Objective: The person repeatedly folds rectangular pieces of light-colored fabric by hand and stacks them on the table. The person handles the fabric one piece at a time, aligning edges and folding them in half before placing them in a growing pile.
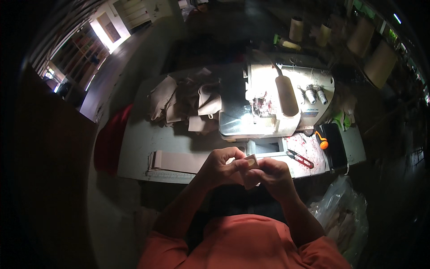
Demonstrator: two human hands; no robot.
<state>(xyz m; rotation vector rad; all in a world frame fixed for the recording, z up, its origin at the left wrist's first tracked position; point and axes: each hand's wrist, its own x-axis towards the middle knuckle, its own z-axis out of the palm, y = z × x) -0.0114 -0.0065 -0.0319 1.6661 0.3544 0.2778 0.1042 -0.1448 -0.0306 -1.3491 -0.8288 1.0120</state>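
While left hand and right hand pinch the beige fabric piece, fingers closed, over the table's near edge, presumably for control, strips lie left along that edge, probably for reach.

Matt beige cloth piece, shiny metal sewing-machine bed, glossy clear plastic bag

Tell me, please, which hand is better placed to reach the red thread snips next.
Probably the right hand: the red thread snips lie to its right, while the left hand is farther away. Both hands grip the beige fabric, so the right would first have to release it.
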